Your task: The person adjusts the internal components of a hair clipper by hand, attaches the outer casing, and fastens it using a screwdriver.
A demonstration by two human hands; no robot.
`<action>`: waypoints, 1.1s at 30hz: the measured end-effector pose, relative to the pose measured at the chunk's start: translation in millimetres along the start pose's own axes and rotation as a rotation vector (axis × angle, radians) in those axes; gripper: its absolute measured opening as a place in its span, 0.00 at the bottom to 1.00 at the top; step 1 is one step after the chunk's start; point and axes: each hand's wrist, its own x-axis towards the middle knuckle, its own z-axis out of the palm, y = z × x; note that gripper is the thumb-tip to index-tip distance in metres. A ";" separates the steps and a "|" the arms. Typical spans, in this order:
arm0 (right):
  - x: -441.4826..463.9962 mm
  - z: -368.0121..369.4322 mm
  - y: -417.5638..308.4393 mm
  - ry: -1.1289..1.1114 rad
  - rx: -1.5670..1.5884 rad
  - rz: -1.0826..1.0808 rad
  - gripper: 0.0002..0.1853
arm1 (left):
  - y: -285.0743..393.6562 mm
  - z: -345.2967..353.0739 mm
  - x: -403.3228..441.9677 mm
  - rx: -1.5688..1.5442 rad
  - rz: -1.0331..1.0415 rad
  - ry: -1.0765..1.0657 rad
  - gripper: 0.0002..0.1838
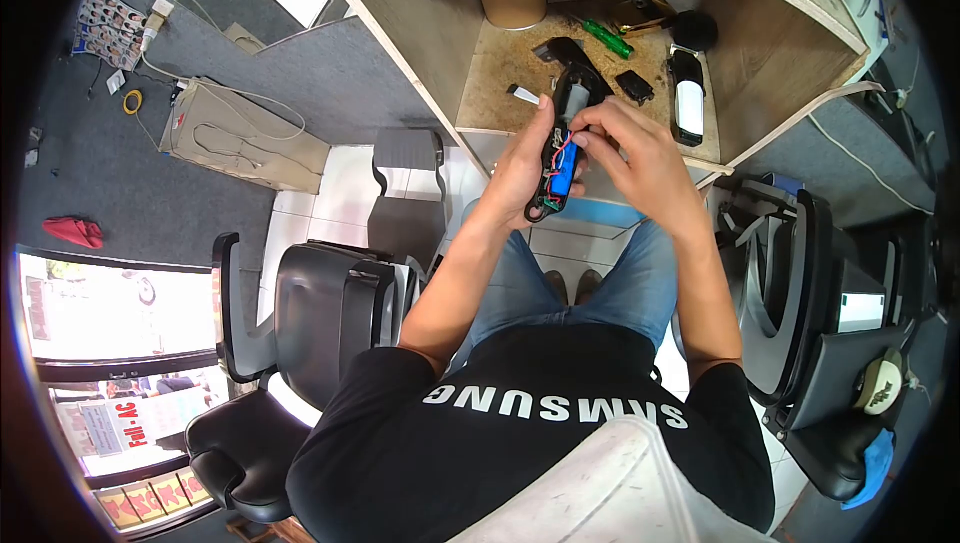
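Note:
An opened hair clipper (577,77) with a black casing is held over the front of the wooden shelf. Inside it show a blue battery (563,171), a red wire (556,165) and a grey motor. My left hand (516,171) wraps around the casing from the left, its thumb pointing up along the side. From the right, my right hand (640,155) brings thumb and index finger together at the top end of the battery, on the red wire; the exact contact is partly hidden. Behind the clipper lies a black curved casing part (566,50).
On the shelf board (490,63) lie a green screwdriver (607,39), a small black part (634,86), a white-and-black clipper (688,103) and a small white-tipped piece (523,94). Black salon chairs stand at left (315,303) and right (795,293). A footrest (408,148) is at left.

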 end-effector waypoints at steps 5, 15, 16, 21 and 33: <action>0.0 -6.4 10.0 -0.076 -0.046 -0.012 0.06 | -4.7 -12.3 5.1 0.029 -0.072 -0.073 0.37; -1.7 1.7 6.1 0.020 -0.371 -0.231 0.17 | -7.0 -13.2 7.6 0.003 -0.066 -0.078 0.40; -2.1 2.8 6.2 0.029 -0.373 -0.232 0.17 | -6.4 -10.9 7.1 -0.005 -0.064 -0.063 0.40; -4.7 9.1 8.4 0.042 -0.238 -0.154 0.14 | -6.0 -3.8 4.1 0.046 -0.028 0.026 0.40; -10.6 0.1 5.0 -0.151 0.148 0.030 0.29 | -4.7 -4.3 2.5 0.048 0.070 -0.100 0.41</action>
